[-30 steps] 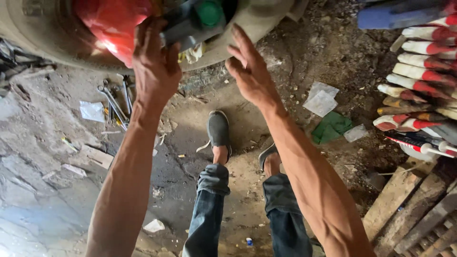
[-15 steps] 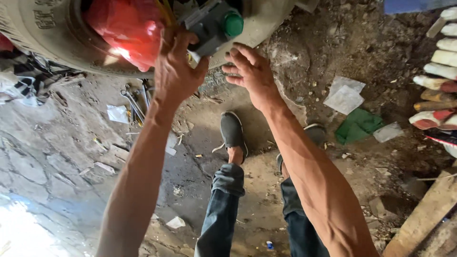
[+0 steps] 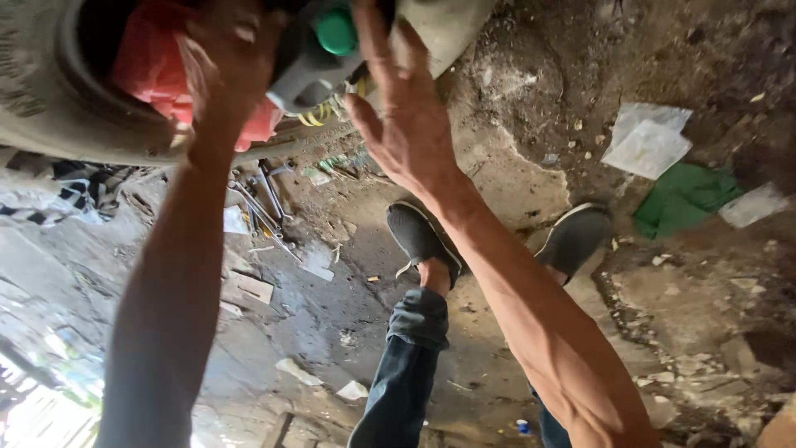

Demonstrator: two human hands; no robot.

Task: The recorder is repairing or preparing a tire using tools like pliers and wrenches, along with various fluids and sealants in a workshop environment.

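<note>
a grey tool with a green round cap (image 3: 327,41) sits at the top of the view against the pale curved body of a large tyre-like part (image 3: 50,91), with red cloth or plastic (image 3: 149,62) tucked in the hollow beside it. the left hand (image 3: 228,62) is raised to the grey tool and the red material, blurred, so i cannot tell how tightly it grips; the right hand (image 3: 406,108) is spread open, fingers against the tool's right side. below, wrenches (image 3: 261,203) lie on the dirty concrete floor (image 3: 514,191) near dark shoes (image 3: 423,236), with a green rag (image 3: 684,195) apart to the right.
</note>
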